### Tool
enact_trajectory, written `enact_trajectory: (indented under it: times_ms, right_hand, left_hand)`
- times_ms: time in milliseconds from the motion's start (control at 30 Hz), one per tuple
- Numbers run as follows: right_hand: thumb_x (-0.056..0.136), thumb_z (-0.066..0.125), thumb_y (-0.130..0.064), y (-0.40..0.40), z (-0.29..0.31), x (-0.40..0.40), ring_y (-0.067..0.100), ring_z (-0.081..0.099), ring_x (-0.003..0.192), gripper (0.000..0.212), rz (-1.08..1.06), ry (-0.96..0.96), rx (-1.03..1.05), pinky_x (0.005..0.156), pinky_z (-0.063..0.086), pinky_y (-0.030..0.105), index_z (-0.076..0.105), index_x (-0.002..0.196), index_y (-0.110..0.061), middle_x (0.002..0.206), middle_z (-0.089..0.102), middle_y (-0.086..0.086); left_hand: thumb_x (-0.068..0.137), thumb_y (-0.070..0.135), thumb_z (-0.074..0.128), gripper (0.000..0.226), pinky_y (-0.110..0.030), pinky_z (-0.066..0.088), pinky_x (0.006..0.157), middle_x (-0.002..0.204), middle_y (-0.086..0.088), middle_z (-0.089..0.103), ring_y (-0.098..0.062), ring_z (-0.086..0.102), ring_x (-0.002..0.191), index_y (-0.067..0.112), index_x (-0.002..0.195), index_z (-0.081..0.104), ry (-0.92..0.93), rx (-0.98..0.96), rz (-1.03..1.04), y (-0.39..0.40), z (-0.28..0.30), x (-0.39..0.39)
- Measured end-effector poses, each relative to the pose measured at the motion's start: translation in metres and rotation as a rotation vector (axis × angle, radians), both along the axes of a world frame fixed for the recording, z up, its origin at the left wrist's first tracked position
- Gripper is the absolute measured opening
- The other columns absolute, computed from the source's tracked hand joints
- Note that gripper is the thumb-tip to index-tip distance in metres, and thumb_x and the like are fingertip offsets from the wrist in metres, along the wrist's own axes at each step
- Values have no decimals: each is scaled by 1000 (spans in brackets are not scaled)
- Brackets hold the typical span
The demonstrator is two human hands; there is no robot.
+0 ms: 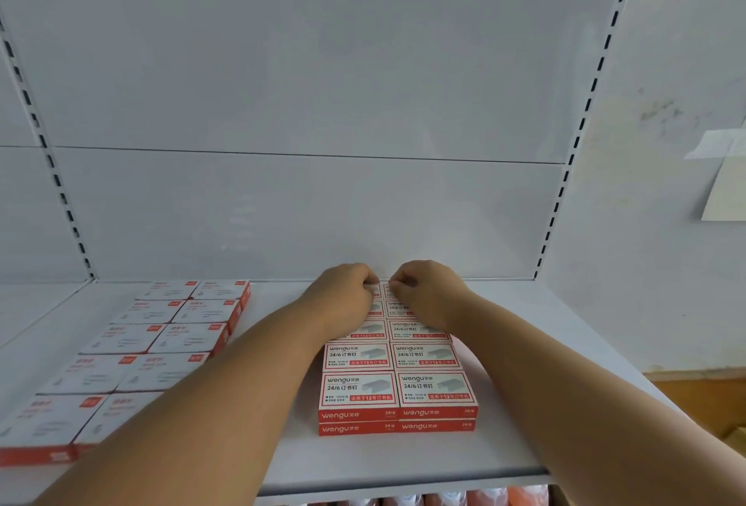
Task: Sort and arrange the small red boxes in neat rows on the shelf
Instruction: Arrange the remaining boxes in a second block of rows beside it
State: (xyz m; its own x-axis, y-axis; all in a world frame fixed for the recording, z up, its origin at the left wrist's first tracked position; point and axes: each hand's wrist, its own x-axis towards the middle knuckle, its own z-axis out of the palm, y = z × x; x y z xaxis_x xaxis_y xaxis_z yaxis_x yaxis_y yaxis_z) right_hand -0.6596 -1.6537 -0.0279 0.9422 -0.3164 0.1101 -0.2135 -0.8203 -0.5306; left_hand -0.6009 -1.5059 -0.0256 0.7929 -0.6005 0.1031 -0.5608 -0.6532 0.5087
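- Reaching to the back of the white shelf (pixel 403 461), both hands met over the far end of a block of red-and-white staple boxes (pixel 397 380).
- The left hand (pixel 343 295) had its fingers curled down onto the rearmost box of the left column; that box was mostly hidden beneath it, so whether the grip pinched the box or only pressed on it could not be told.
- The right hand (pixel 428 291) lay just beside it, knuckles nearly touching the left, fingers likewise curled onto the rearmost box of the right column; how firmly that grip held was also unclear.
- Nearer than the two grips, the staple boxes ran toward the shelf's front edge in two columns, sides touching, stacked two layers high at the front, with printed tops facing up and red sides facing forward.
- Both forearms stretched over the shelf, the left one crossing it at a slant.
- Well to the left of the left hand lay a second block of red-and-white boxes (pixel 133 348), also in two columns, angled slightly and blurred, so their print could not be read.
- Behind both hands rose the white back panel (pixel 306 203), flanked by slotted uprights (pixel 581 130).
- Far to the right of the right hand, a sheet of paper (pixel 724 182) hung on the wall.
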Motion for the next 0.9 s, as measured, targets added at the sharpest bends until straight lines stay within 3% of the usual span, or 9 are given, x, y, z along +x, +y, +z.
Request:
enact_trajectory:
  times_ms: [200, 433, 533, 633, 800, 900]
  right_hand:
    - [92, 49, -32, 2, 1, -3, 11, 63, 81, 23, -24, -19, -26, 63, 48, 25, 71, 95, -27, 89, 70, -9]
    - [92, 48, -32, 4, 6, -6, 17, 65, 83, 26, -23, 14, -58, 70, 53, 30, 72, 94, -22, 90, 71, -5]
    - [95, 49, -33, 3, 12, -13, 24, 67, 91, 31, -46, -11, 160, 83, 54, 37, 72, 97, -13, 98, 72, 6]
    - [99, 48, -29, 0, 23, -27, 23, 61, 106, 29, -104, -111, 372, 88, 44, 30, 68, 115, -14, 120, 67, 5]
    - [99, 50, -33, 3, 17, -69, 19, 55, 119, 35, -140, -141, 271, 94, 41, 30, 57, 132, -24, 136, 57, -1]
    - [100, 48, -35, 11, 6, -89, 15, 56, 113, 36, -111, -127, 493, 91, 39, 28, 54, 135, -24, 130, 60, -6]
  left_hand:
    - [99, 26, 43, 28, -24, 49, 70, 110, 5, 64, -10, 63, 87, 24, 123, 59, -53, 8, 3, 0, 1, -4]
    - [99, 25, 42, 32, -30, 51, 84, 120, 3, 64, -14, 61, 98, 24, 125, 60, 3, 16, -2, 2, 4, -4]
    - [99, 24, 43, 37, -32, 44, 100, 137, 1, 58, -19, 56, 119, 22, 134, 57, 23, -5, 7, 5, 13, -2]
    - [98, 20, 42, 43, -34, 36, 111, 149, -1, 46, -21, 46, 133, 21, 140, 51, -35, -23, 29, 15, 26, -6]
    - [103, 30, 39, 36, -28, 44, 95, 143, 6, 44, -15, 50, 122, 29, 138, 48, -157, 23, -22, 46, 31, -50]
    - [103, 41, 37, 38, -26, 45, 94, 145, 10, 41, -12, 51, 120, 32, 139, 46, -95, -14, -15, 62, 19, -72]
